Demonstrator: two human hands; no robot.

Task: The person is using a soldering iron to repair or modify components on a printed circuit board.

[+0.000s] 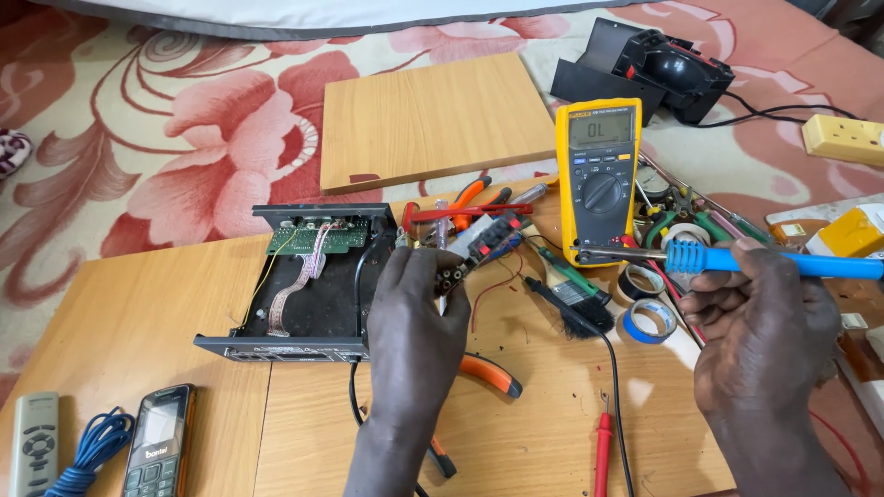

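Bare bench (120, 313) lies open at 9 o'clock; toward 3 o'clock tape rolls (650, 317), a brush (575, 290) and a yellow multimeter (600, 179) crowd the way. Right hand (760, 336), grip wrapped round a blue-handled soldering iron (737, 260), long axis level, tip pointing to 9 o'clock just below the multimeter. Left hand (419, 317), grip pinching a small connector part (451, 274) at centre, beside the open black device chassis (313, 285); orange-handled pliers (488, 373) lie at 5 o'clock of it.

Two hands (414, 322) (760, 331), one multimeter (600, 179), two tape rolls (650, 319) (637, 281), one phone (158, 442), one remote (34, 444)
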